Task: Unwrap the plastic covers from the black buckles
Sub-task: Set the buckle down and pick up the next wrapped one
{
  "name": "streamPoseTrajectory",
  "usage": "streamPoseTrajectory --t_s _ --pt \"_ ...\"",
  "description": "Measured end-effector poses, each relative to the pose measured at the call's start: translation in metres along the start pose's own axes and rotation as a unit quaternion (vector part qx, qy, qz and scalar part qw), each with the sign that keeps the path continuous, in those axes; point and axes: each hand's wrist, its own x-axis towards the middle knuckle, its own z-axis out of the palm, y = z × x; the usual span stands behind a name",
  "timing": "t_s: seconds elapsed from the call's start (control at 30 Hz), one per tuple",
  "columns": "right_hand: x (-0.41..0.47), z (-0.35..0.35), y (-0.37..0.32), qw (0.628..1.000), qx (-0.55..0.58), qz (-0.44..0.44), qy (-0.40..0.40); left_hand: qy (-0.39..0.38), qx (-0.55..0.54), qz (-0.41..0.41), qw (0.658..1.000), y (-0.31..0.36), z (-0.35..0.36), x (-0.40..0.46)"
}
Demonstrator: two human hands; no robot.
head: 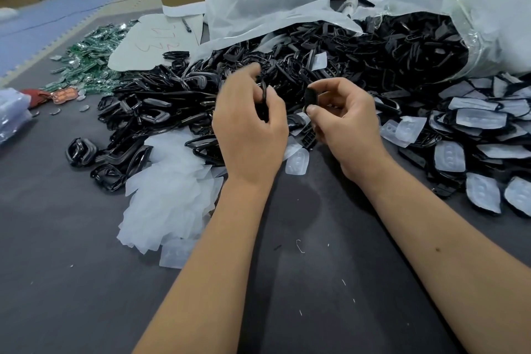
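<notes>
Above a dark grey table (pixel 71 282), seen from a head-worn camera, two bare hands meet in front of a large heap of black buckles (pixel 330 57). The left hand (pixel 250 126) curls its fingers around a thin black buckle ring (pixel 263 95). The right hand (pixel 344 121) pinches a small black buckle piece (pixel 311 98) between thumb and fingers. Left of the heap and nearer the camera lies a pile of removed clear plastic covers (pixel 169 195). Right of the heap, still-wrapped buckles (pixel 482 135) spread across the table. Behind the heap, an open white sack (pixel 474 3) spills more buckles. Far left of the heap sit green circuit boards (pixel 92 57).
</notes>
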Motion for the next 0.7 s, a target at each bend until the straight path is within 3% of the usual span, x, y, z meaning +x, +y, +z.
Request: streamPoseTrajectory --t_s 0.1,0.7 --pt "0.0008 -0.0002 -0.0004 1.000 0.001 0.004 0.004 -0.031 -0.049 -0.061 0.996 -0.0007 0.0041 -0.0023" --pt "0.0023 -0.0003 0.0016 1.000 -0.009 0.008 0.019 -0.128 -0.108 -0.189 0.967 -0.0041 0.0072 -0.0056"
